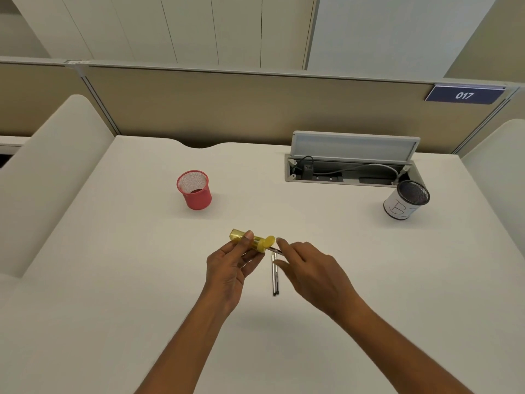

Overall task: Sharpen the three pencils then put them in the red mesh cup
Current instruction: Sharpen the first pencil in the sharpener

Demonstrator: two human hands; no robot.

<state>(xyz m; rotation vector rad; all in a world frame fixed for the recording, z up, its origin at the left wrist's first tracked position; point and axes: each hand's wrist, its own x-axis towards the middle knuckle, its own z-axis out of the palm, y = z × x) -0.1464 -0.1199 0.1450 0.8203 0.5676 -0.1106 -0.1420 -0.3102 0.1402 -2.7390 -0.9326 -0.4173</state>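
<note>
Head view: left hand (227,268) gripping yellow sharpener (250,241), right hand (309,268) pinching pencil (275,249) at its mouth.

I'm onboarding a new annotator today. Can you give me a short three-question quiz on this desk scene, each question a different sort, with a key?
1. True or false: the red mesh cup already holds a pencil.
2. Multiple choice: what does the left hand hold? A) the yellow sharpener B) the white cup marked B C) nothing
3. Fill in: besides the pencil that the right hand brings to the sharpener, ___ pencils lie on the desk.

Key
1. False; it looks empty.
2. A
3. Two, the pair of pencils lying side by side between the hands.
</note>
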